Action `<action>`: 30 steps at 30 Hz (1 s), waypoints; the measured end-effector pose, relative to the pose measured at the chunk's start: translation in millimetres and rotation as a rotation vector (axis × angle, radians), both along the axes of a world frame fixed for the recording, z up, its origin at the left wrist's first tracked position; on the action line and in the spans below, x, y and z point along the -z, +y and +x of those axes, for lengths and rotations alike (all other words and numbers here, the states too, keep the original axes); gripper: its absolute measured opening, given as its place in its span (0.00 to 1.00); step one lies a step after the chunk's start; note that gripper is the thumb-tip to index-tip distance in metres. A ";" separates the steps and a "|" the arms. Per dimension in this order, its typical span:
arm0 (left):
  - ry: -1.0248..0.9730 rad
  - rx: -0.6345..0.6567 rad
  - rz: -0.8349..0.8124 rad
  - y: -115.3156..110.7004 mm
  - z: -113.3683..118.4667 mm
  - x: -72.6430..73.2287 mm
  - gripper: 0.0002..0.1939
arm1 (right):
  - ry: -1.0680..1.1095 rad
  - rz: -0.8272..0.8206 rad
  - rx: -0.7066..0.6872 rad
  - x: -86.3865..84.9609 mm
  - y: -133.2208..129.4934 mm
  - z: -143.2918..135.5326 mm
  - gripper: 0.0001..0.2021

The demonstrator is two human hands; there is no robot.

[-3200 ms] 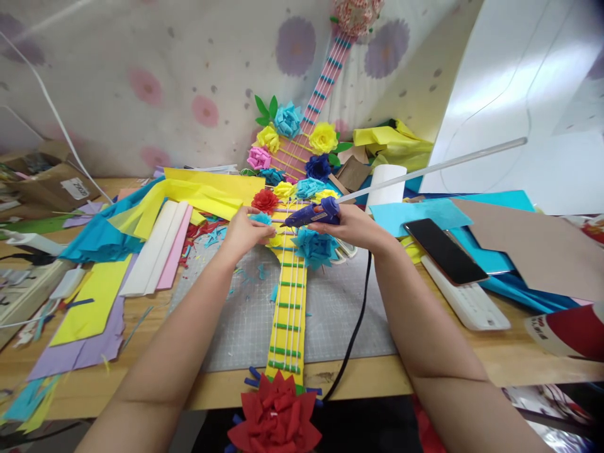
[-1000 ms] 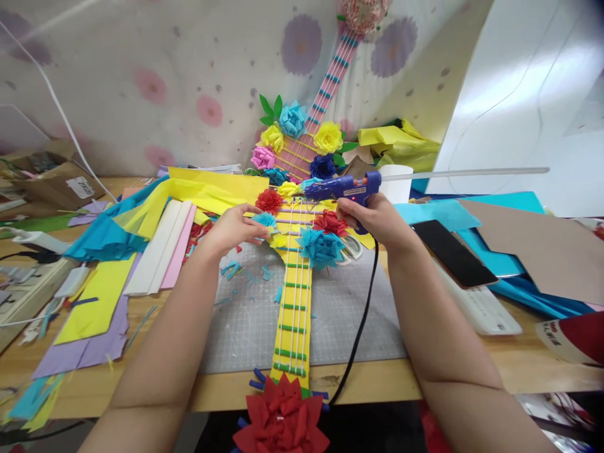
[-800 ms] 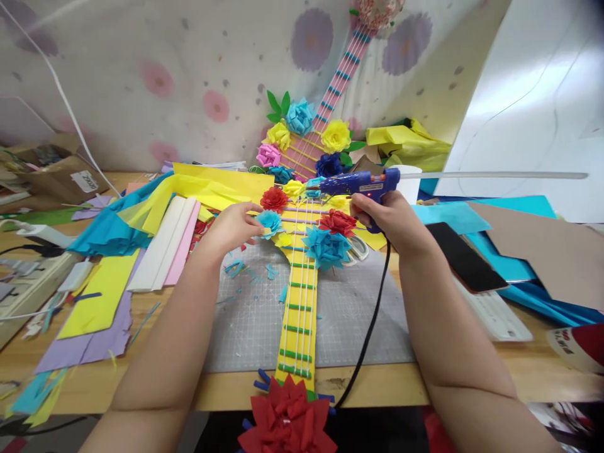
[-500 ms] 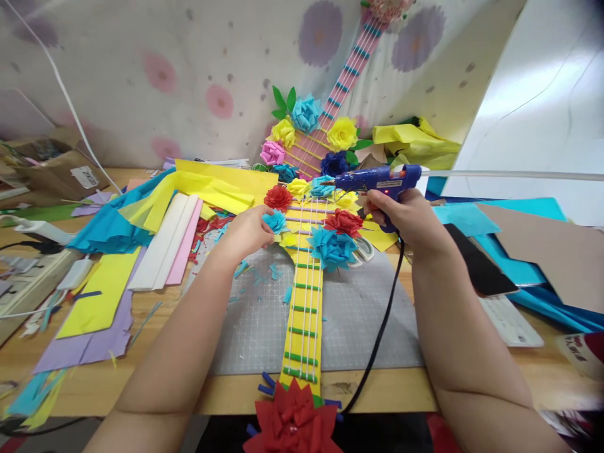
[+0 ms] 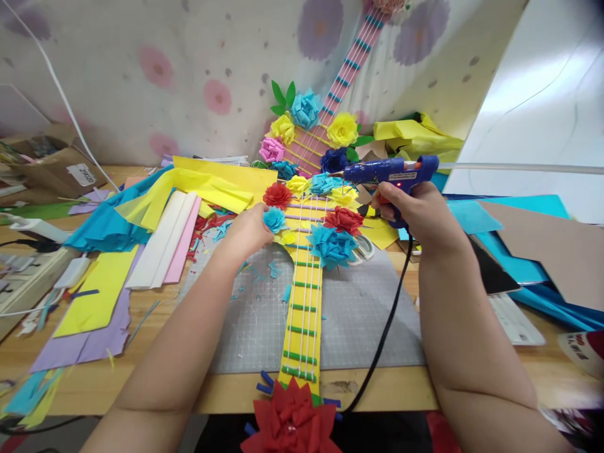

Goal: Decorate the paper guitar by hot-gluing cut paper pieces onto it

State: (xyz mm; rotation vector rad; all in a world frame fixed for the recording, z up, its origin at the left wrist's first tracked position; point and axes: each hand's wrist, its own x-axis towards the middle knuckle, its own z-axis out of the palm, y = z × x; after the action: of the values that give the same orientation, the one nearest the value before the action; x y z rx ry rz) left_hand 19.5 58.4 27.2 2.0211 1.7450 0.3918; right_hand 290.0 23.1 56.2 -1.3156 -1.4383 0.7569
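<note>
One yellow paper guitar (image 5: pixel 302 319) is lying on the grey cutting mat (image 5: pixel 368 321), its red paper flower (image 5: pixel 292 418) overhanging the worktop's (image 5: pixel 406 387) near edge. Right hand (image 5: pixel 418 211) is grasping a blue hot-glue gun (image 5: pixel 382 170); left hand (image 5: pixel 248 233) is touching a light-blue paper flower (image 5: pixel 274 219), grip unclear. Gluing is seemingly proceeding, the next move calling for steady nozzle (image 5: pixel 336 174) aim.

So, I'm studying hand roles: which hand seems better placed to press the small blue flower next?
Probably the left hand: it sits beside the small blue flower, while the right hand holds the glue gun.
</note>
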 end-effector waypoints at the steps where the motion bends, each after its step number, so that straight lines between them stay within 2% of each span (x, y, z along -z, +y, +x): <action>1: -0.008 0.002 -0.011 0.3 0.1 0.4 0.32 | 0.019 -0.003 0.003 -0.6 -0.4 -0.2 0.17; 5: -0.033 0.018 -0.045 1.2 0.8 1.6 0.32 | 0.047 -0.001 0.016 -1.2 -0.6 -0.3 0.15; 9: 0.018 0.006 0.026 2.1 2.3 4.5 0.31 | 0.030 0.007 0.016 -0.4 0.0 0.4 0.15; 17: 0.078 0.053 0.114 -2.6 7.3 2.6 0.16 | 0.023 -0.017 0.002 -2.2 -1.5 -1.1 0.15; 26: 0.065 0.014 0.032 -1.6 9.9 4.5 0.26 | 0.052 0.004 0.004 1.9 1.9 2.9 0.13; 30: 0.054 0.015 0.045 -0.1 9.6 6.0 0.27 | 0.037 -0.002 -0.012 0.8 1.0 2.3 0.14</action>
State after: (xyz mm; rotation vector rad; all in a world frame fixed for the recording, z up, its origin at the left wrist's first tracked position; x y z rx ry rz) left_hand 29.1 58.2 21.3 2.0935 1.7663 0.3788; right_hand 292.3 24.1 55.4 -1.2892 -1.4174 0.7869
